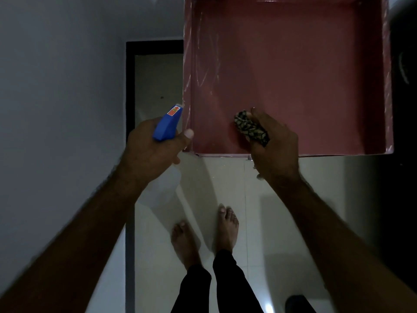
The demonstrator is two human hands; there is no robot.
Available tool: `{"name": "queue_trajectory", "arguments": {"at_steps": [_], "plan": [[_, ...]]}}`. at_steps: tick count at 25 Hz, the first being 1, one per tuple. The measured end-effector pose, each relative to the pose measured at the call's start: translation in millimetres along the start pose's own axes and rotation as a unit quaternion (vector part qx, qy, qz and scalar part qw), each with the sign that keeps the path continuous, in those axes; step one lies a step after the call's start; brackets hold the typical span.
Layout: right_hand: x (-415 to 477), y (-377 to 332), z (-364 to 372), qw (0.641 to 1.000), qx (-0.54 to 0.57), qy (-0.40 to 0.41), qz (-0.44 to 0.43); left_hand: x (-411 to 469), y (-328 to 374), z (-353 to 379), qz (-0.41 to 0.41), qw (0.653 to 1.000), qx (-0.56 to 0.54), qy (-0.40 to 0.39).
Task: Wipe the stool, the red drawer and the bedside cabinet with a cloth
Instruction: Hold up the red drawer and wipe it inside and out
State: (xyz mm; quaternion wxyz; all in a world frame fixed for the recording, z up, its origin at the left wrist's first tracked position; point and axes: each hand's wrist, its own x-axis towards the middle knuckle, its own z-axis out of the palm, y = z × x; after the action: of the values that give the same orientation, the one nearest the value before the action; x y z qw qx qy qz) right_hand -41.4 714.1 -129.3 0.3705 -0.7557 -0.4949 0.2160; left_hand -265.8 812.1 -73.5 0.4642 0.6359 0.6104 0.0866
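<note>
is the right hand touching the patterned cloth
Touching. The head view shows the right hand with its fingers curled around the bunched cloth inside the red drawer.

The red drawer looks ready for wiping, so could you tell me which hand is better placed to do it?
The right hand, probably. It holds the patterned cloth over the red drawer near its front edge. The left hand is outside the drawer's left wall, its grip taken up by the blue spray bottle.
</note>
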Motion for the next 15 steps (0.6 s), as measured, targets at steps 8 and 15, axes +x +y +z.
{"name": "queue_trajectory", "arguments": {"at_steps": [8,15], "plan": [[16,2,10,1.000,0.015,0.009,-0.012,30,18,-11,-0.004,1.000,0.031,-0.004],[28,10,27,1.000,-0.015,0.000,-0.025,52,30,-15,0.006,1.000,0.012,0.009]]}}
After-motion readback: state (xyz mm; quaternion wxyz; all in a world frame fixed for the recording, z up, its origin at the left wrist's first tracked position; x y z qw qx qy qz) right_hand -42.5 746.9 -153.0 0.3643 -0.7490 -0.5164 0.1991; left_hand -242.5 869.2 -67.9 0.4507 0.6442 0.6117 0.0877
